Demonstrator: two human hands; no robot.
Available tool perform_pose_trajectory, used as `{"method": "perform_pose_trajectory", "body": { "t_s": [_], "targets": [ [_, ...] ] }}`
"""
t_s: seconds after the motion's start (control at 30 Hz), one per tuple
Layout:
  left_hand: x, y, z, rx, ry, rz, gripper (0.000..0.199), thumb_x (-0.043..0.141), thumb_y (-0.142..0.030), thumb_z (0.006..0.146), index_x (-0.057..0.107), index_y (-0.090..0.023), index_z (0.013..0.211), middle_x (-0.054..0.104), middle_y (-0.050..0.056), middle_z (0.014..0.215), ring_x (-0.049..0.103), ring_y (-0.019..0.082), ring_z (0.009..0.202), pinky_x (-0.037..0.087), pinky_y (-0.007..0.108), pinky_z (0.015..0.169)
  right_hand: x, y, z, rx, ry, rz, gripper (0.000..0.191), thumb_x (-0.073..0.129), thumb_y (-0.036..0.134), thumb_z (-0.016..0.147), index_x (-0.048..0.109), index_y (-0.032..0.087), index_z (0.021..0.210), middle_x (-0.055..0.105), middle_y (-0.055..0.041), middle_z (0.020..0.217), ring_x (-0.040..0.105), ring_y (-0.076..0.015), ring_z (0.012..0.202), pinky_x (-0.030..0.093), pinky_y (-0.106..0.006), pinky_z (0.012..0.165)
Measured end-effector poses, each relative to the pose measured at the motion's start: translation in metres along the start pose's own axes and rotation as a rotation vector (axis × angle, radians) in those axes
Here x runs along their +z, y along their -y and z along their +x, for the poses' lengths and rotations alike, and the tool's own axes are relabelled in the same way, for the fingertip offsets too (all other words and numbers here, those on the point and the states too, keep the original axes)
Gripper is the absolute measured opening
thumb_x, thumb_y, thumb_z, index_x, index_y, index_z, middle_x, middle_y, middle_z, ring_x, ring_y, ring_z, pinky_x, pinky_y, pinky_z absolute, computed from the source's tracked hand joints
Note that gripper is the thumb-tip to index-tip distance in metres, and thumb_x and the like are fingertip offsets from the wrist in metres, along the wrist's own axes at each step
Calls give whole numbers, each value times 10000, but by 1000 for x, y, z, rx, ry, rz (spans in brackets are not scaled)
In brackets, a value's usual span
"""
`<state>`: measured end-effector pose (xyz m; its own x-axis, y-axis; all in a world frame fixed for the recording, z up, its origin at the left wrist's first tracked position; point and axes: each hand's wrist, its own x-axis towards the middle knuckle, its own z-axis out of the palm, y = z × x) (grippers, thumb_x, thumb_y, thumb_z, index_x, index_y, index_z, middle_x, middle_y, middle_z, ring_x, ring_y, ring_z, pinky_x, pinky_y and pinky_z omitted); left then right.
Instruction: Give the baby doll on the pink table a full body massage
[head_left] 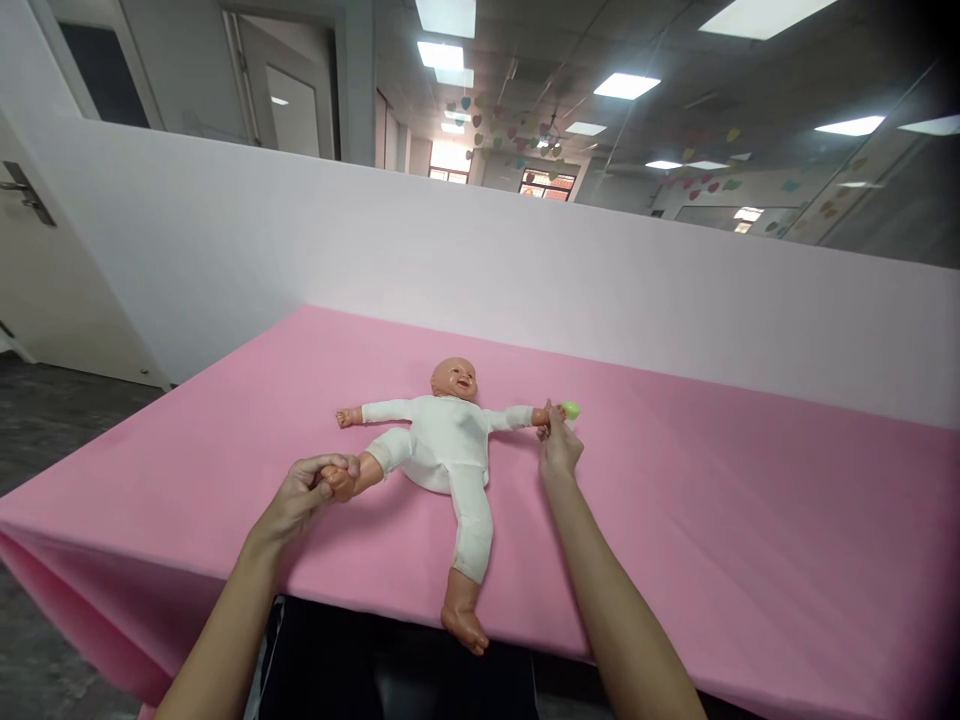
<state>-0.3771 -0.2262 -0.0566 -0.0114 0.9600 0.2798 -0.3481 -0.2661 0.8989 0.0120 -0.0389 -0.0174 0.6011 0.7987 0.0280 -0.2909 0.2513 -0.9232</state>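
A baby doll (450,440) with a white cloth body lies face up, its head toward the wall and its limbs spread. My left hand (304,492) is closed around the doll's foot on the left side. At the doll's hand on the right side, my right hand (559,443) is closed on it. Just beyond those fingers a small light green object (571,410) shows, partly hidden; whether I hold it too is unclear. The doll's other leg reaches over the near table edge, and its other arm lies stretched out to the left.
The doll rests on a table with a pink cloth (712,500). A low white wall (525,270) runs along the table's far side. A door (52,250) stands at the left. My legs are under the near edge.
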Motion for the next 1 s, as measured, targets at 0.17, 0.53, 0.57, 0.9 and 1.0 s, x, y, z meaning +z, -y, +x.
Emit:
{"method": "perform_pose_trajectory", "body": {
  "t_s": [0.17, 0.53, 0.57, 0.9, 1.0],
  "targets": [
    [32, -6, 44, 49, 143, -70, 399, 891, -492, 752, 781, -155, 936, 676, 125, 977, 619, 225, 916, 511, 333, 819, 47, 18, -33, -241, 314, -193, 452, 798, 594, 769, 787, 147, 834, 717, -35, 780, 571, -127, 648, 501, -252, 607],
    [67, 34, 86, -74, 369, -33, 476, 855, -504, 793, 766, -130, 1074, 644, 112, 993, 550, 176, 816, 421, 272, 694, 78, -2, -75, -574, 895, -666, 240, 667, 407, 925, 844, 245, 914, 816, -1, 877, 699, -204, 748, 499, -279, 712],
    [69, 37, 86, -88, 373, -31, 492, 860, -507, 784, 767, -130, 1086, 642, 102, 966, 531, 161, 776, 400, 260, 666, 78, -4, -73, -580, 930, -677, 224, 665, 394, 926, 847, 263, 942, 824, 1, 940, 719, -215, 798, 511, -283, 741],
    [74, 33, 76, -81, 343, 44, 484, 871, -505, 766, 785, -130, 1059, 673, 120, 985, 581, 193, 819, 456, 285, 709, 73, -7, -64, -510, 877, -626, 259, 693, 423, 892, 845, 228, 969, 816, -14, 890, 694, -208, 777, 507, -284, 724],
    [62, 19, 55, -19, 271, 123, 418, 830, -473, 821, 785, -144, 1074, 698, 136, 1049, 626, 228, 898, 500, 303, 754, 68, 1, -46, -408, 680, -452, 347, 723, 487, 857, 827, 166, 941, 790, -42, 870, 649, -180, 746, 491, -271, 689]
  ]
}}
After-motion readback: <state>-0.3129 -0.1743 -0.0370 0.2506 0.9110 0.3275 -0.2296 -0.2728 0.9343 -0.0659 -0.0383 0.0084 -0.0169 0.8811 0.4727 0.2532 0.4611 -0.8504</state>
